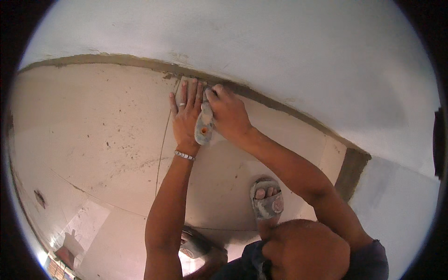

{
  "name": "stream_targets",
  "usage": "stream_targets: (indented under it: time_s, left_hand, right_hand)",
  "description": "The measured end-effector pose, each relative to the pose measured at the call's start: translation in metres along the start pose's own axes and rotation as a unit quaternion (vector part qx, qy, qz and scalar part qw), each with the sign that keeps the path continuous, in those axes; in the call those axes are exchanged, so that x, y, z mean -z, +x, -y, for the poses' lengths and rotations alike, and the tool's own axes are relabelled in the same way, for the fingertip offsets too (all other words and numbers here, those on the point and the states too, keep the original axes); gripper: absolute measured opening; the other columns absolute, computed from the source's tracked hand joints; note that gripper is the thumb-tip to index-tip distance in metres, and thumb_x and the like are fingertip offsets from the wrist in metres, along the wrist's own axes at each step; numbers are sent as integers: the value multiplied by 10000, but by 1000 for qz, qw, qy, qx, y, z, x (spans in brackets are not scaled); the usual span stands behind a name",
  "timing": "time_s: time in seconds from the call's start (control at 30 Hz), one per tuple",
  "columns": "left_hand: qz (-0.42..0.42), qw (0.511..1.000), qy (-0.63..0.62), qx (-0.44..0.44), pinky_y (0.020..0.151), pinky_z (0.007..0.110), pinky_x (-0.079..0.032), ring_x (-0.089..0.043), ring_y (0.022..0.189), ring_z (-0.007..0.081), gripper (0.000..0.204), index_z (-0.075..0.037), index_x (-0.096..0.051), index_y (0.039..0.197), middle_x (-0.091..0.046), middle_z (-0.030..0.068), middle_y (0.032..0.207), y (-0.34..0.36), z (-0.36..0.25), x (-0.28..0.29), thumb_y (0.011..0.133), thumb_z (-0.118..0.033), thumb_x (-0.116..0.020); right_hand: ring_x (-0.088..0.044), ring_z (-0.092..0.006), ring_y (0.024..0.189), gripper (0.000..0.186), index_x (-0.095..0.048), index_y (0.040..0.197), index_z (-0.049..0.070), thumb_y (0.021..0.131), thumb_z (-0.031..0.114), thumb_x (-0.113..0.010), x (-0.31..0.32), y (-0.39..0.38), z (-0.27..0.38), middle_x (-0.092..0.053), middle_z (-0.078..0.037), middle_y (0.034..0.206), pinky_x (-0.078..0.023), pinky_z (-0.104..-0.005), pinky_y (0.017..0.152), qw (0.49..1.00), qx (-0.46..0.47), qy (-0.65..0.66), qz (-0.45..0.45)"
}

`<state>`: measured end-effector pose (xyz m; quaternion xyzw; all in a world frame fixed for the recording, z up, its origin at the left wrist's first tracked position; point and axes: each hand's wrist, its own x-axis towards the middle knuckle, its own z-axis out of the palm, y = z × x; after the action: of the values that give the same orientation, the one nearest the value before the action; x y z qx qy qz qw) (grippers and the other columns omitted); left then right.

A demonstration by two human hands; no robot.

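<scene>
My left hand (186, 114) lies flat on a beige floor tile (238, 163), fingers apart, fingertips near the grout-stained strip (261, 95) along the base of the wall. Close against it, my right hand (229, 112) is closed on a dusty grey hand tool (204, 126) with an orange-rimmed hole in its handle. The tool's working end is mostly hidden by the fingers, near a narrow seam between tiles.
A pale wall (289, 42) runs across the top and down the right, with a dark unfinished patch (352, 173) in the corner. My sandalled foot (266, 200) and bent knee (308, 252) are below. A small unclear object (67, 252) sits at lower left.
</scene>
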<state>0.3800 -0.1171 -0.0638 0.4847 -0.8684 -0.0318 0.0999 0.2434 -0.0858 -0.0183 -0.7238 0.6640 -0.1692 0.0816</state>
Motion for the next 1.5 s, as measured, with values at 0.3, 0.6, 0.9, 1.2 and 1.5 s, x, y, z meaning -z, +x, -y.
stream_targets:
  time_s: [0.3,0.6,0.9,1.2,1.5]
  left_hand:
    - [19,999,21,16,1260,541,-112,-180,1556,230,751,-160,-362,1568,-281,8,1661,2,-15,5,881,-340,-606]
    - [-12,998,-8,64,1250,556,-72,-157,1557,272,649,-104,-301,1582,-243,51,1671,0,-27,-6,991,-317,-466]
    - [21,997,-63,37,1214,506,-254,-255,1515,354,675,28,-310,1546,-276,201,1632,-18,-147,-23,979,-289,-492]
    - [166,680,-675,233,836,406,-537,-684,911,280,290,38,-662,1058,-691,146,961,-71,-181,25,971,-192,-508]
    - [201,624,-663,362,673,319,-483,-570,737,126,304,16,-681,895,-651,59,812,-52,-165,16,971,-253,-562]
  right_hand:
    - [-647,-336,1046,365,-627,1156,-55,824,97,-627,-1,4,-2,-609,-205,1173,-582,-426,863,1000,-2,-18,-20]
    - [-588,-395,1176,444,-589,1253,2,826,100,-659,32,-65,-49,-582,-214,1263,-529,-477,957,993,-110,17,50]
    - [-634,-341,946,320,-636,1205,71,900,-26,-638,97,-197,-92,-618,-168,1108,-531,-382,810,974,-158,127,-96]
    - [-582,-331,1128,381,-684,1227,107,845,98,-691,78,-198,-96,-609,-132,1165,-484,-428,960,971,-113,208,-15]
    - [-590,-332,1073,423,-641,1253,63,834,77,-694,64,-182,-75,-604,-139,1175,-494,-433,934,960,-122,242,-72]
